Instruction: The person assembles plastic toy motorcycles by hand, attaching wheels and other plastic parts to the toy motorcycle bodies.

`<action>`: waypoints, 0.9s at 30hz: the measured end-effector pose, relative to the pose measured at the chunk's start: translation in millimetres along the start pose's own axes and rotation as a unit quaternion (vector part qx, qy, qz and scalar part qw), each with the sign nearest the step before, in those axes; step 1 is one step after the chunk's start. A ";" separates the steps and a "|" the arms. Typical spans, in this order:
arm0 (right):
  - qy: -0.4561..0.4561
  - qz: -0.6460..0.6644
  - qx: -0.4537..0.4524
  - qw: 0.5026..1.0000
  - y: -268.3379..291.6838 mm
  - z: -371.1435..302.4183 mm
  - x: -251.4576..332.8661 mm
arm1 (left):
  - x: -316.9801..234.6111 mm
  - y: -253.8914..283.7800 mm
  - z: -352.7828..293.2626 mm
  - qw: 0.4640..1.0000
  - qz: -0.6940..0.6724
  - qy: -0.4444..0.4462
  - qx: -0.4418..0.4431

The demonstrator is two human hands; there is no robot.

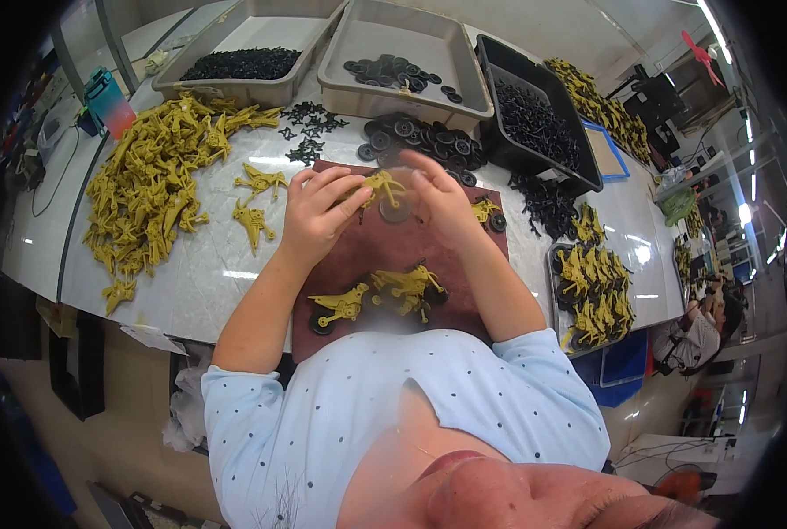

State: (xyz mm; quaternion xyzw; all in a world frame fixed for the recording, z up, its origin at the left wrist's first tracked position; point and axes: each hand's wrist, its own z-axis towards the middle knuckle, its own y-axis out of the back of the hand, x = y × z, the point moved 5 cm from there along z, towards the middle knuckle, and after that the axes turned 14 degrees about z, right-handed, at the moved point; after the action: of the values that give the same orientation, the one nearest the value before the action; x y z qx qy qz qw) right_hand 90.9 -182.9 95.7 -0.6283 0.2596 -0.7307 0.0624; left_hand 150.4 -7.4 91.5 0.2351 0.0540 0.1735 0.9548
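Observation:
My left hand (pixel 321 207) is closed on a yellow plastic toy part (pixel 381 183), held above the dark red mat (pixel 340 249). A blurred grey disc, perhaps a wheel, shows just under that part. Close on its right is my right hand (pixel 446 204), fingers stretched out and slightly smeared; nothing shows clearly between them, and I cannot tell whether they touch the part. Nearer me on the mat rest a yellow part with a black wheel (pixel 339 307) and a yellow assembly (pixel 408 289). Another yellow piece with a wheel (pixel 490 214) lies at the mat's right edge.
Yellow parts (pixel 160 163) form a big heap at left. Black star-shaped pieces (pixel 309 128) and black wheels (pixel 428 141) lie beyond the mat. Grey bins (pixel 466 110) and a black bin (pixel 580 182) stand behind. A tray (pixel 559 310) of assembled pieces sits at right.

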 end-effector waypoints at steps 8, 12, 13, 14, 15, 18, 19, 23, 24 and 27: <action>-0.019 -0.098 0.024 0.995 24.0 0.1 -16.1 | 9.4 -16.7 1.0 0.996 -0.046 0.064 0.050; 0.016 -0.127 0.036 0.991 20.0 -2.7 -13.3 | 15.1 -42.4 -22.7 0.813 -0.479 0.317 0.092; 0.023 -0.151 0.043 0.987 20.8 -3.9 -15.7 | 13.0 -42.1 -22.6 0.793 -0.486 0.344 0.125; 0.029 -0.175 0.051 0.983 20.7 -5.2 -17.0 | 11.2 -43.4 -24.1 0.771 -0.492 0.372 0.158; 0.030 -0.175 0.050 0.983 19.5 -6.5 -15.5 | 10.2 -43.1 -24.1 0.771 -0.492 0.371 0.159; 0.040 -0.205 0.058 0.976 9.4 -9.8 -9.1 | 10.6 -40.2 -25.7 0.786 -0.463 0.379 0.157; 0.013 -0.239 0.052 0.970 8.3 -11.0 -11.2 | 9.0 -36.6 -22.6 0.812 -0.442 0.351 0.149; 0.043 -0.282 0.023 0.958 5.6 -18.2 -14.6 | 7.6 -32.4 -21.2 0.835 -0.422 0.324 0.139; 0.043 -0.281 0.022 0.959 6.8 -17.7 -12.1 | 8.9 -32.6 -20.5 0.835 -0.422 0.323 0.140; -0.072 -0.323 0.037 0.943 8.2 -17.1 -16.8 | 18.1 -33.2 -20.1 0.824 -0.427 0.337 0.160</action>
State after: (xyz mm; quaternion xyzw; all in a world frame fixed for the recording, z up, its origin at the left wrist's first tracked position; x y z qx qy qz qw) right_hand 76.2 -177.7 75.8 -0.7265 0.0105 -0.6737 -0.1352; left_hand 173.8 -19.8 57.9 0.2647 0.4944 -0.1942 0.8049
